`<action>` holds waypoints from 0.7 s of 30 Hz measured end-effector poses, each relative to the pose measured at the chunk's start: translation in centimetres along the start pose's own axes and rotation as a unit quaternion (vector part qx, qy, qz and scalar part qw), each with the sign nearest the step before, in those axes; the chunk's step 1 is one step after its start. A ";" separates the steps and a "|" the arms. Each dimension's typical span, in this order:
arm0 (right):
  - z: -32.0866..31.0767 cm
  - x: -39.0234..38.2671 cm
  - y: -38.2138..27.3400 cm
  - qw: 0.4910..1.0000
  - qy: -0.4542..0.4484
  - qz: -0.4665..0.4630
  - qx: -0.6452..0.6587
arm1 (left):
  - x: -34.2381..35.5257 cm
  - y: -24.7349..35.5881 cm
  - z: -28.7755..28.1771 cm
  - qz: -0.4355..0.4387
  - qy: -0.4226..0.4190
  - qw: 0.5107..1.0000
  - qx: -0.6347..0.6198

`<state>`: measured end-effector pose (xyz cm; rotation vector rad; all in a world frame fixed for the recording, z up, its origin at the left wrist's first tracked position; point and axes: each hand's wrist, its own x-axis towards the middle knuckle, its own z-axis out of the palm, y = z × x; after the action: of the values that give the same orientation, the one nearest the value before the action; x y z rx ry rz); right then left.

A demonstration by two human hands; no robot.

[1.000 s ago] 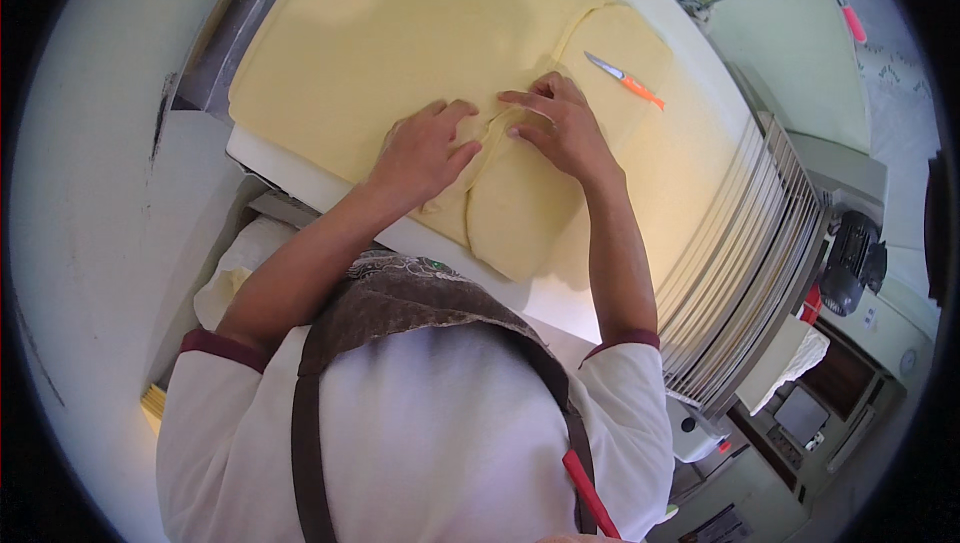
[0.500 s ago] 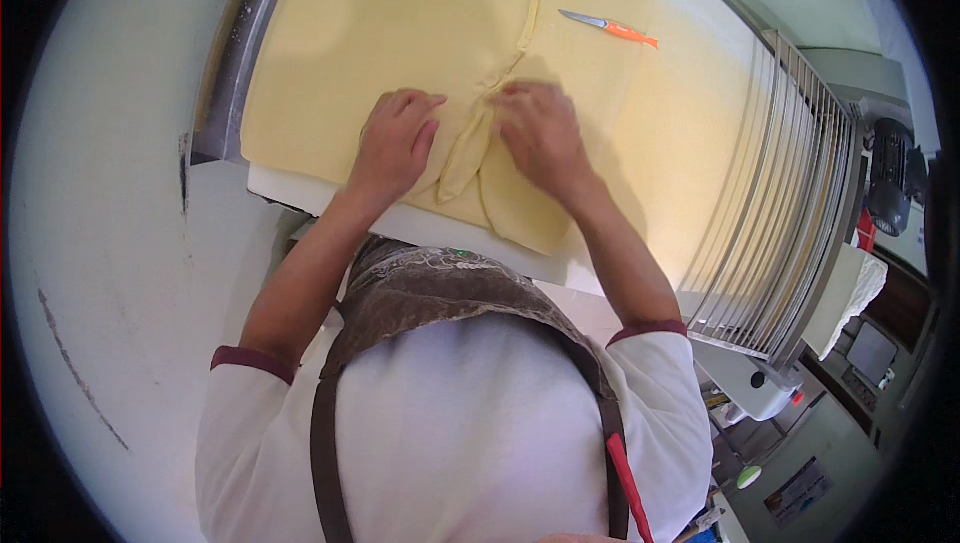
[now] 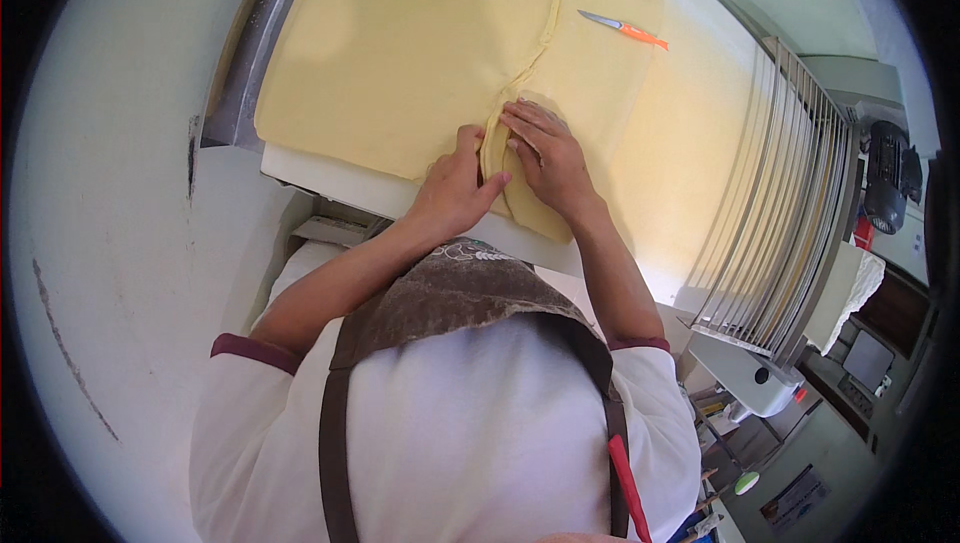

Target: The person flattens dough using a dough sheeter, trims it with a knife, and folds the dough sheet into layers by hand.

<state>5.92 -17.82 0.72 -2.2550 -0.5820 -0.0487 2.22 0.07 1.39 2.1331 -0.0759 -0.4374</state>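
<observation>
A large sheet of pale yellow dough (image 3: 390,53) covers the table, with a ridged seam where a second dough piece (image 3: 600,73) lies at its right. A loose dough strip (image 3: 492,150) runs along the near end of this seam. My left hand (image 3: 458,188) pinches the strip's near end from the left, thumb toward me and fingers on the far side. Flat along the strip's right side rests my right hand (image 3: 547,153), fingers stretched out and touching the dough. On the right piece, farther off, lies a small knife (image 3: 625,29) with an orange handle.
A rack of metal bars (image 3: 775,223) stands at the table's right end. Metal edging (image 3: 240,73) borders the table at the left. A dark motor (image 3: 888,178) sits beyond the rack. The white table edge (image 3: 350,183) runs close to my apron.
My left hand has moved right and nearer, from the left sheet onto the strip's near end. My right hand has come slightly nearer and flattened against the dough. The strip now stands more upright.
</observation>
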 end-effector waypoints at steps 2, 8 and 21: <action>0.2 0.0 0.5 1.000 0.001 0.001 -0.015 | 0.5 0.6 -1.2 -0.011 -0.006 1.000 0.002; 0.2 -0.1 0.6 0.999 -0.004 -0.011 -0.038 | 0.1 -0.1 -3.6 0.058 -0.037 0.997 0.030; -1.3 0.2 0.4 0.997 -0.069 -0.023 -0.033 | -1.4 -0.3 -0.4 -0.025 -0.082 0.993 -0.084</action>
<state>6.48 -18.86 1.39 -2.3213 -0.7154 0.0669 0.97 0.88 1.73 1.9343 -0.0759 -0.6265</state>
